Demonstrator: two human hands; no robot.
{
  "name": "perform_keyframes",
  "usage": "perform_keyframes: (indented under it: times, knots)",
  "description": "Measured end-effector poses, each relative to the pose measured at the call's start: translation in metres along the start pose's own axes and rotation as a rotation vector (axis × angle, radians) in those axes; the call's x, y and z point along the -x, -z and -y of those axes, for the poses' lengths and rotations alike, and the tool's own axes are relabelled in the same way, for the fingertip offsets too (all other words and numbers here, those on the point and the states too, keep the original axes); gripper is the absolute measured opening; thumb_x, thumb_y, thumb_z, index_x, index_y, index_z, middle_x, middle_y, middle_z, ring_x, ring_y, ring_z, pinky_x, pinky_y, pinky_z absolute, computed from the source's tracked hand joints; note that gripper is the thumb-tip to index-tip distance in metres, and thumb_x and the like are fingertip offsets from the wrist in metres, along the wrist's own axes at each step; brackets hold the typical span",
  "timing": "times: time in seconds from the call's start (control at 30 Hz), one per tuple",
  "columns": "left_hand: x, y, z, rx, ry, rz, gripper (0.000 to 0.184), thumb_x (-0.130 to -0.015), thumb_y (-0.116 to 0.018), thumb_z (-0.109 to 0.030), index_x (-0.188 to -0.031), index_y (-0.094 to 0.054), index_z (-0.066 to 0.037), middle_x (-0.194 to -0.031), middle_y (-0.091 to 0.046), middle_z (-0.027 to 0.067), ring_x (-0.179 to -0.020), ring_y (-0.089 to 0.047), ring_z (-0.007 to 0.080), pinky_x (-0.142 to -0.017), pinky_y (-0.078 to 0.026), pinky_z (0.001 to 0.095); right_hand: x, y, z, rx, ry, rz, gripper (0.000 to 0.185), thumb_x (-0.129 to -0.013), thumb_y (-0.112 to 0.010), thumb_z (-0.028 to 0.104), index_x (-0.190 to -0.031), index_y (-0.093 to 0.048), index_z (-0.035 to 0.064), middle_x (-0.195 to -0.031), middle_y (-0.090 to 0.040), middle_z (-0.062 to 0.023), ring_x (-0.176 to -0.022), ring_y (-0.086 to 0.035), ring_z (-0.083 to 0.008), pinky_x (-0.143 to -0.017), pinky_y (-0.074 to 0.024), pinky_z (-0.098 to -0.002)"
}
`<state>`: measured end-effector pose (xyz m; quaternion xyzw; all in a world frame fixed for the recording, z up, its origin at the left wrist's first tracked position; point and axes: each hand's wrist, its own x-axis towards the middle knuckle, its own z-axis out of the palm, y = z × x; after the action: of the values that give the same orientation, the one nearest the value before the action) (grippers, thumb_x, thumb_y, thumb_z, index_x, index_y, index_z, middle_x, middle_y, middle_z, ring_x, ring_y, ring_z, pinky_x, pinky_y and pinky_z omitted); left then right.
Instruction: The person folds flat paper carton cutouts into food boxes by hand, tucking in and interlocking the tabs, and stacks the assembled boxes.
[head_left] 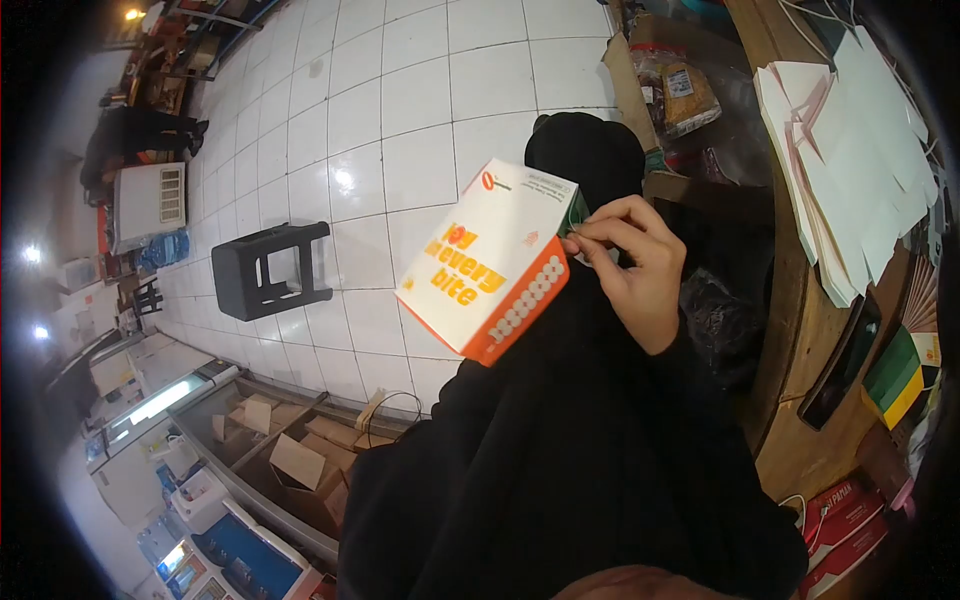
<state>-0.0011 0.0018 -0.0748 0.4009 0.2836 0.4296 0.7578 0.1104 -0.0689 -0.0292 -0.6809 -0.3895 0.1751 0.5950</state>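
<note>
Thumb-and-fingertip pinch from my right hand (640, 265) on the 2 o'clock end of this "every bite" carton (485, 262), at my knuckles' 9 o'clock, so one hard tug could crease it (left hand's out of view).

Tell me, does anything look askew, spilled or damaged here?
The flat white card sheets stacked on the brown wooden table look askew: their edges jut out unevenly. Brown cardboard boxes at lower left lie jumbled. The white-and-orange printed carton at the right hand shows no obvious damage, and I see no spill.
</note>
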Motion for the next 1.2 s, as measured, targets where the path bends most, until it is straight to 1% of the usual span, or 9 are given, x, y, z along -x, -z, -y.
perform_keyframes:
  times: [0.17, 0.33, 0.43, 0.5, 0.67, 0.8, 0.97, 1.03, 1.2]
  knots:
    - [0.006, 0.009, 0.011, -0.011, -0.042, -0.005, 0.027, -0.079, -0.061, -0.005, -0.103, -0.051, 0.003, -0.094, -0.058, 0.0115, -0.082, -0.058, 0.0165, -0.073, -0.048, 0.028, 0.006, -0.024, -0.003, 0.118, 0.229, -0.219, 0.009, -0.07, -0.062, -0.009, -0.079, -0.062, -0.0062, -0.087, -0.054, -0.0124, -0.064, -0.056, -0.0149, -0.055, -0.0473, -0.0228]
    - [-0.001, -0.006, -0.01, -0.101, -0.02, -0.055, 0.031, -0.082, -0.058, -0.007, -0.11, -0.048, 0.001, -0.104, -0.055, 0.0096, -0.094, -0.056, 0.0192, -0.085, -0.044, 0.0319, 0.016, -0.03, -0.015, 0.567, 0.272, -0.001, 0.038, -0.069, -0.066, 0.008, -0.106, -0.059, 0.0076, -0.115, -0.044, -0.0121, -0.101, -0.044, -0.0316, -0.087, -0.0348, -0.0417]
    - [-0.009, -0.009, -0.025, -0.017, 0.197, -0.079, 0.032, -0.081, -0.059, -0.006, -0.11, -0.048, 0.0, -0.103, -0.055, 0.0094, -0.095, -0.055, 0.0197, -0.086, -0.043, 0.0313, 0.006, -0.024, -0.019, 0.331, 0.245, 0.094, 0.045, -0.069, -0.066, 0.004, -0.112, -0.055, 0.0084, -0.118, -0.042, -0.0172, -0.106, -0.045, -0.0319, -0.087, -0.0406, -0.0366]
    - [-0.01, -0.011, -0.024, -0.056, 0.119, -0.093, 0.036, -0.08, -0.061, -0.007, -0.112, -0.048, -0.002, -0.104, -0.055, 0.0083, -0.094, -0.056, 0.0208, -0.086, -0.044, 0.0293, 0.005, -0.023, -0.033, 0.213, 0.211, 0.125, 0.051, -0.073, -0.06, 0.002, -0.122, -0.045, 0.0108, -0.118, -0.044, -0.0162, -0.106, -0.047, -0.0331, -0.086, -0.0414, -0.038]
    - [-0.02, -0.026, -0.022, -1.145, -0.349, 0.507, 0.031, -0.067, -0.068, -0.014, -0.097, -0.063, -0.007, -0.107, -0.058, 0.0082, -0.1, -0.053, 0.0264, -0.089, -0.04, 0.0378, 0.005, -0.005, -0.049, -0.254, -0.281, 0.07, 0.038, -0.086, -0.045, 0.004, -0.122, -0.035, 0.0037, -0.097, -0.058, -0.0203, -0.085, -0.06, -0.0203, -0.073, -0.0452, -0.0285]
    - [-0.014, -0.023, -0.003, -1.287, -0.716, 0.592, 0.023, -0.066, -0.068, -0.013, -0.087, -0.062, -0.004, -0.079, -0.06, 0.0077, -0.077, -0.059, 0.023, -0.073, -0.046, 0.0351, 0.002, 0.0, -0.059, -0.4, -0.378, -0.033, 0.031, -0.088, -0.044, 0.006, -0.118, -0.037, 0.0008, -0.093, -0.06, -0.0149, -0.082, -0.055, -0.0105, -0.072, -0.0423, -0.0231]
    - [-0.018, -0.007, 0.014, -1.122, -0.795, 0.429, 0.016, -0.067, -0.066, -0.004, -0.081, -0.06, -0.005, -0.071, -0.057, 0.0074, -0.067, -0.058, 0.0217, -0.059, -0.046, 0.0283, -0.002, 0.005, -0.059, -0.273, -0.358, -0.1, 0.021, -0.085, -0.051, 0.006, -0.105, -0.053, -0.0005, -0.078, -0.063, -0.0087, -0.072, -0.056, -0.0083, -0.063, -0.0433, -0.0221]
    - [-0.013, -0.008, 0.013, -1.081, -0.622, 0.1, 0.009, -0.07, -0.063, 0.002, -0.077, -0.059, -0.001, -0.072, -0.058, 0.0108, -0.066, -0.057, 0.0217, -0.059, -0.044, 0.0282, -0.006, 0.009, -0.057, -0.067, -0.242, -0.191, 0.016, -0.082, -0.054, 0.006, -0.097, -0.057, 0.0001, -0.074, -0.063, -0.0089, -0.068, -0.057, -0.0092, -0.06, -0.0435, -0.0225]
    - [-0.011, -0.008, 0.023, -0.683, 0.082, 0.059, 0.012, -0.082, -0.059, -0.012, -0.086, -0.056, 0.0, -0.079, -0.057, 0.0043, -0.062, -0.052, 0.0084, -0.053, -0.04, 0.02, -0.014, 0.023, -0.04, 0.275, -0.136, -0.309, 0.008, -0.075, -0.062, 0.006, -0.081, -0.063, 0.0005, -0.072, -0.061, -0.0123, -0.062, -0.059, -0.0178, -0.057, -0.0448, -0.0254]
